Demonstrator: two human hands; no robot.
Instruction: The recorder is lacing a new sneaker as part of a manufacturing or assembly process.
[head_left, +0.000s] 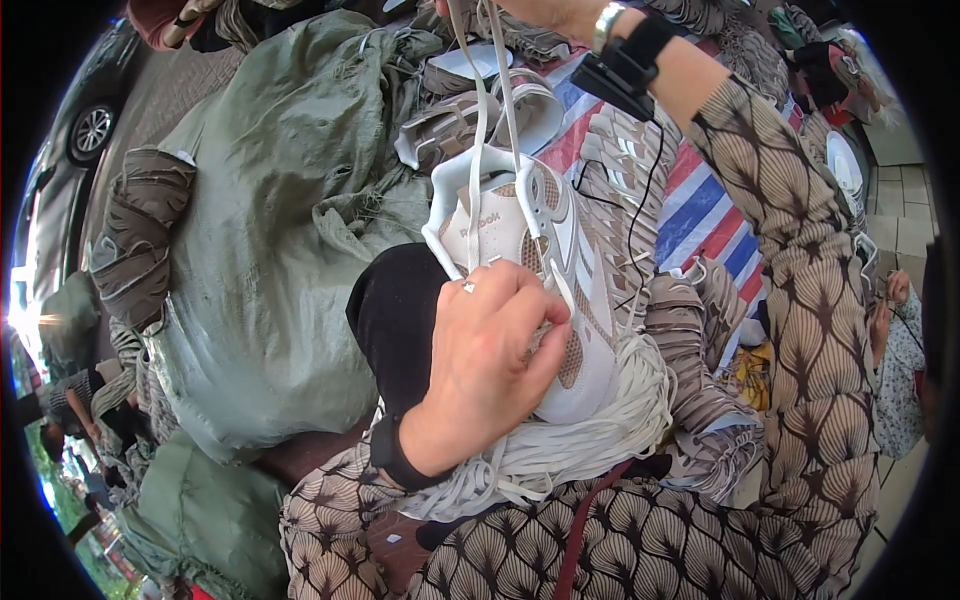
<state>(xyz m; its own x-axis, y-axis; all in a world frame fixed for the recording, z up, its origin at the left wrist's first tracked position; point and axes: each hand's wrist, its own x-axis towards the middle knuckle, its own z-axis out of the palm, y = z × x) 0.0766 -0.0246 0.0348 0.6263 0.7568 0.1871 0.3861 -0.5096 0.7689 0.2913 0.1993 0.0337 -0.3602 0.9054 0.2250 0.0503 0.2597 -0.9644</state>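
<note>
Striped sheeting [690,215] behind, a white shoe [592,385] over bundled laces [610,430] near the lap [660,545]

Likely light, soft-collared, best held by its side; left hand's grip [485,345] closed there; right hand's grip [560,18] cropped above the shoelace [482,110], hold cannot be told; green sack [270,250] beyond

A white-and-beige sneaker [583,315] lay aslant before me, toe by heaped pale laces [640,395], a cream lace [481,100] rose in two strands.
</note>
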